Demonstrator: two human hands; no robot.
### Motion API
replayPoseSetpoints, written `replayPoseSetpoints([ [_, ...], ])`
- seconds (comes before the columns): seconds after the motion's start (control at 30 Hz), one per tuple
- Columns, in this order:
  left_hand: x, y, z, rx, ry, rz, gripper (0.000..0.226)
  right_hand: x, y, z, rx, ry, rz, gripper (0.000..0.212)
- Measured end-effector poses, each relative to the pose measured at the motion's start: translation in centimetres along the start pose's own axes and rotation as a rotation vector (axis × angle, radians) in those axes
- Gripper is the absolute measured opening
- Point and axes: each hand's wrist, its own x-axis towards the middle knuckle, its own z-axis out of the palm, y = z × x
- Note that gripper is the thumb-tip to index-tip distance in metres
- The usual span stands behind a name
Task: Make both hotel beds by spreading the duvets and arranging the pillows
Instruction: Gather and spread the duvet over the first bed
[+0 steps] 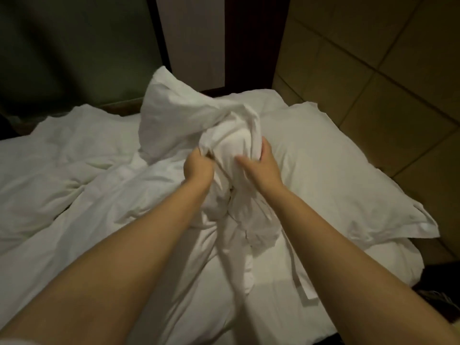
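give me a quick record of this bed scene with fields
left grip: fist round bunched cloth
right grip: fingers curled round same cloth
pillow: lies flat, right of the hands
second pillow: upright behind the cloth
duvet: rumpled on the left, not spread

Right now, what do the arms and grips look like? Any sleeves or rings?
The left arm and right arm are bare as far up as shows, with no watch or band. The left grip and right grip have no gloves, and no rings show.
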Motion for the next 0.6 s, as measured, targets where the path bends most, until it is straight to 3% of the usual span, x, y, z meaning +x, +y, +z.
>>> replayPoseSetpoints([
  [0.07,1.4,3.4,-1.3,-0.342,0.038,-0.043,0.026,-1.1,3.1,0.2,-0.288,-0.013,-0.006,0.104],
  [0.13,3.4,5.6,-3.0,-0.475,0.056,-0.005,0.026,-1.8,5.1,1.0,-0.340,-0.034,0.139,0.116],
  [0.2,4.8,6.3,-4.7,-0.185,0.019,0.181,0.030,-1.7,5.3,2.4,-0.185,0.016,0.248,0.102],
  [0.23,4.9,6.1,-5.3,-0.009,-0.040,0.265,0.036,-1.4,4.9,3.2,-0.140,0.043,0.275,0.083],
  [0.3,4.9,4.3,-5.3,0.211,-0.234,0.354,0.068,-0.8,3.2,4.2,-0.113,0.139,0.344,0.048],
  [0.37,3.4,1.4,-5.1,0.439,-0.355,0.376,0.106,-0.4,1.3,5.1,0.089,0.247,0.377,0.040],
  [0.43,1.8,-2.4,-4.9,0.714,-0.408,0.323,0.122,0.4,-0.2,6.2,0.288,0.265,0.408,0.039],
  [0.5,0.6,-5.4,-5.1,0.797,-0.404,0.259,0.121,0.8,-2.5,8.2,0.467,0.210,0.378,0.040],
  [0.6,0.3,-5.6,-6.7,0.465,-0.223,0.151,0.083,-0.9,-8.6,12.0,0.668,0.038,0.248,0.029],
])
